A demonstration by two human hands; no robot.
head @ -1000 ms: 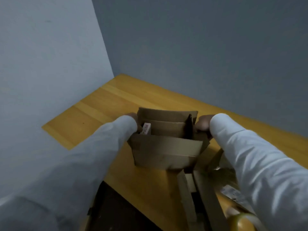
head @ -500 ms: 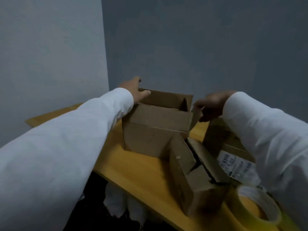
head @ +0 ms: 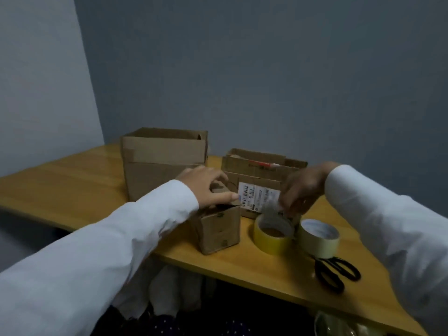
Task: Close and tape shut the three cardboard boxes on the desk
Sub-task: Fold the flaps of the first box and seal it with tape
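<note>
Lying nearest on wooden desk: black scissors, yellow tape roll, paler tape roll. Left hand, fingers curled, pressing small cardboard box flaps. Right hand pinching clear tape end above yellow roll. Beyond: labelled box, barcode print unreadable; farthest, tall open box.

A white label with barcodes and small print sits on the back box; its text is too blurred to read.
</note>
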